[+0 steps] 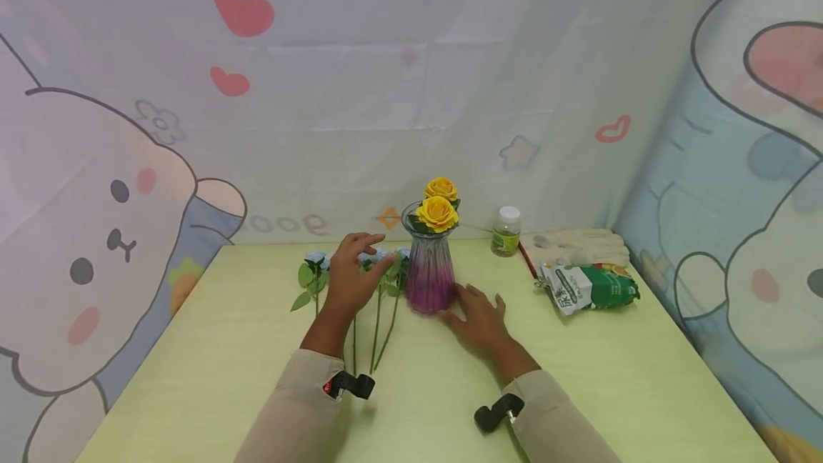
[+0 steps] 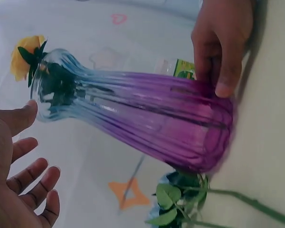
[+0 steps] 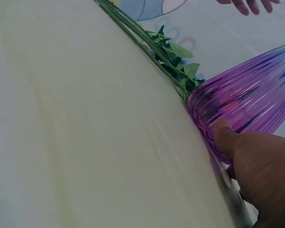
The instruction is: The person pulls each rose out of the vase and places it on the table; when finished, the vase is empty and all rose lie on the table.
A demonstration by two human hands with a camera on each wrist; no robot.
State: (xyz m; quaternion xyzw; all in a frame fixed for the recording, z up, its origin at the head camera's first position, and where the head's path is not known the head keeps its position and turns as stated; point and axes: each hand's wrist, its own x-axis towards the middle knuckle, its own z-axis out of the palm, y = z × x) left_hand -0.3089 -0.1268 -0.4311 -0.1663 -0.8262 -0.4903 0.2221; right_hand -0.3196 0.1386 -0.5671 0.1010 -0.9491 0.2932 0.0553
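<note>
A glass vase (image 1: pixel 429 274), bluish at the top and purple below, stands upright on the table with two yellow roses (image 1: pixel 438 213) in it. My right hand (image 1: pixel 481 321) holds the vase low on its right side; in the right wrist view the thumb (image 3: pixel 224 135) lies against the purple glass near the base. To the left of the vase, my left hand (image 1: pixel 352 270) hovers with loose, spread fingers and holds nothing. In the left wrist view that hand (image 2: pixel 14 175) is apart from the vase's rim. Blue flowers (image 1: pixel 315 258) with green stems lie beneath it, partly hidden.
A small jar (image 1: pixel 506 232) with a white lid stands behind and right of the vase. Farther right are a green and white packet (image 1: pixel 588 287), pale gloves (image 1: pixel 575 246) and a thin red stick (image 1: pixel 528 260). A printed cloth (image 1: pixel 411 106) hangs behind the table.
</note>
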